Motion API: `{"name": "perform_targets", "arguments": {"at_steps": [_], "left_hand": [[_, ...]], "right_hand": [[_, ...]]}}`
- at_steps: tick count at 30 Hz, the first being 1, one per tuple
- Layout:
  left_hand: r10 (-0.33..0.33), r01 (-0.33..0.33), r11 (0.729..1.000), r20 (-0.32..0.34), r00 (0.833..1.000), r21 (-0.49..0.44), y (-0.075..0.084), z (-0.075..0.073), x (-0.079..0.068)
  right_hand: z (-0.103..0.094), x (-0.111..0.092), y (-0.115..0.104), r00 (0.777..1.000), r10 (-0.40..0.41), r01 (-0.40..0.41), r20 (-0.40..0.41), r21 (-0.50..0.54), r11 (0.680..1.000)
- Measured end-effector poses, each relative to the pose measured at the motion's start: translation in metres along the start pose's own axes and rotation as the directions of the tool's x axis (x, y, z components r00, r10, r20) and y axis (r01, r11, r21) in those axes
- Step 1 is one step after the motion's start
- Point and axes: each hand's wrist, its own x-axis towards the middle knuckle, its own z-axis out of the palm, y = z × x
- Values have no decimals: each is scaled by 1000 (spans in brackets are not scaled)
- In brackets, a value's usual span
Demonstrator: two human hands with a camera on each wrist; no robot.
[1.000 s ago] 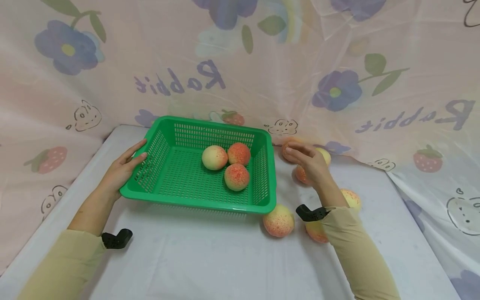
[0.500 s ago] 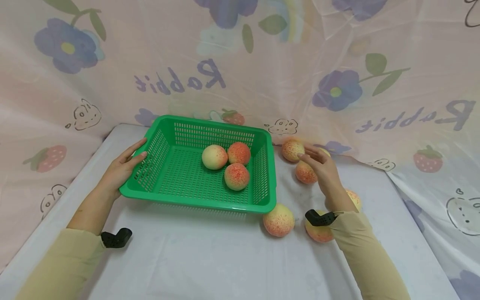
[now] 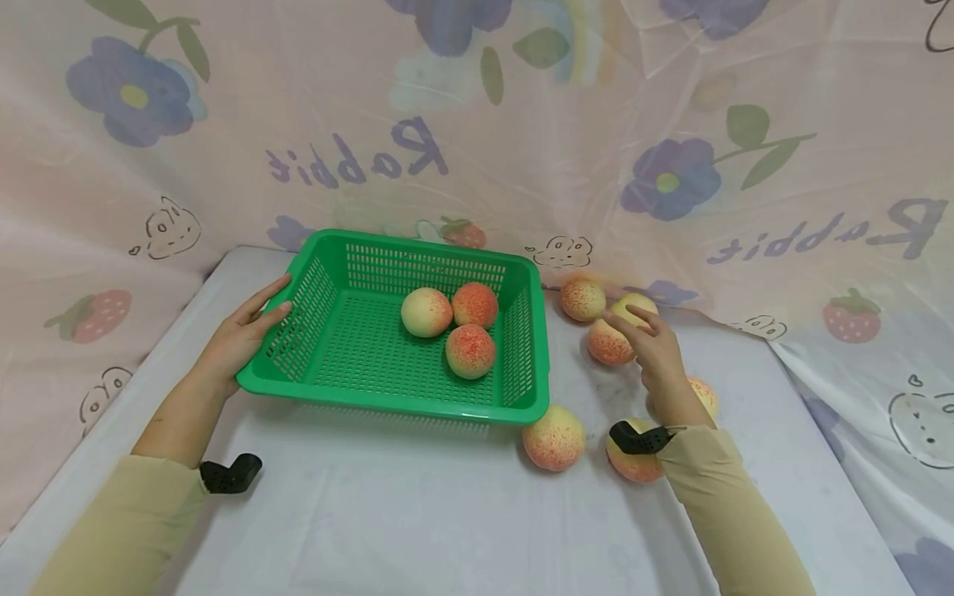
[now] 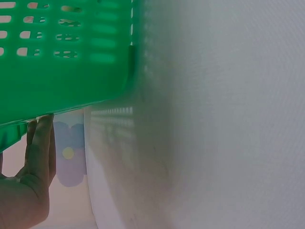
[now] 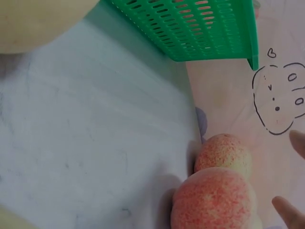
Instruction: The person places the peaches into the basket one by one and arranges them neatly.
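Observation:
My left hand holds the left rim of a green plastic basket, its fingers along the rim's underside in the left wrist view. Inside, toward the basket's right end, lie a pale peach and two redder peaches. My right hand hovers with spread fingers over a reddish peach and a yellow peach, which it partly covers. It holds nothing. In the right wrist view, two fingertips stand apart from the reddish peach. A speckled peach lies just left of these two.
Closer to me, a peach lies by the basket's near right corner. Another peach is partly behind the right wrist's black camera, and one more peach shows beside the forearm. A patterned cloth hangs behind the white table.
My right hand has drawn back to the right from the speckled peach, uncovering it, and now hovers over the reddish and yellow ones. The speckled peach has turned its yellower side up. The left hand stays put.

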Motion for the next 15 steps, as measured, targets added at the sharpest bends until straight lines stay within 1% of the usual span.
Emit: {"name": "perform_targets", "arguments": {"at_steps": [3, 7, 9, 12, 15], "left_hand": [[-1, 1, 1000, 6, 1000, -2, 1, 0, 0], [-9, 9, 1000, 10, 1000, -4, 1, -1, -1], [-12, 12, 999, 15, 1000, -29, 1, -2, -1], [-7, 8, 999, 20, 1000, -50, 1, -2, 0], [-4, 7, 995, 23, 1000, -97, 0, -2, 0]], "right_hand": [[-2, 2, 2, 999, 38, -38, 27, -12, 999], [-3, 3, 4, 993, 73, -74, 94, 2, 997], [-2, 4, 5, 989, 87, -89, 118, 12, 996], [-1, 5, 6, 986, 111, -116, 127, 35, 993], [0, 5, 7, 982, 137, -145, 128, 54, 988]]}}
